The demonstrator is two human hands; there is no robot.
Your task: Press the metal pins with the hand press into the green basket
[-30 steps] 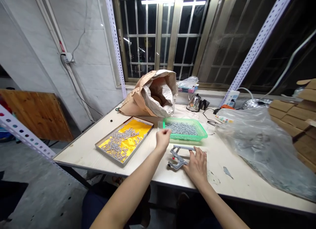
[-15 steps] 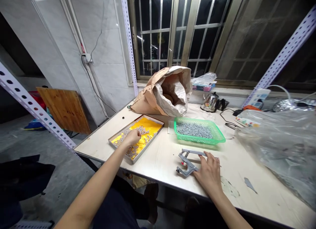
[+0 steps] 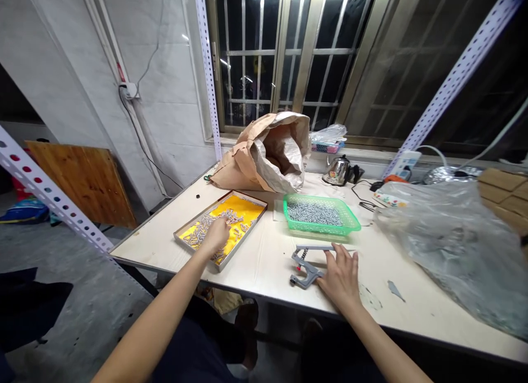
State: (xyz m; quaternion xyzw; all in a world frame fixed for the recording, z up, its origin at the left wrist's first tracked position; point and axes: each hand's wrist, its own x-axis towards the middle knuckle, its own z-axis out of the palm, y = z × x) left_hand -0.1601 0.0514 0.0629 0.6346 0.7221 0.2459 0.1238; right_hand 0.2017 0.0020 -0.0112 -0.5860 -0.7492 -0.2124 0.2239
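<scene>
My left hand (image 3: 215,235) reaches into a shallow tray lined with yellow cloth (image 3: 247,207), its fingers bent down among several small metal pins (image 3: 198,233); whether it grips one is hidden. My right hand (image 3: 340,275) lies with fingers spread on the handle of a grey hand press tool (image 3: 303,264) near the table's front edge. Behind the tool stands a green plastic basket (image 3: 346,229) filled with small metal parts (image 3: 313,212).
A torn brown paper sack (image 3: 264,157) lies at the back of the white table (image 3: 264,262). A large clear plastic bag (image 3: 449,240) covers the right side. A kettle (image 3: 337,171), cables and a power strip (image 3: 402,164) sit by the window. Cardboard (image 3: 505,196) is stacked far right.
My left hand went from beside the green basket leftward to the yellow tray and now dips among the pins. My right hand stays on the press tool.
</scene>
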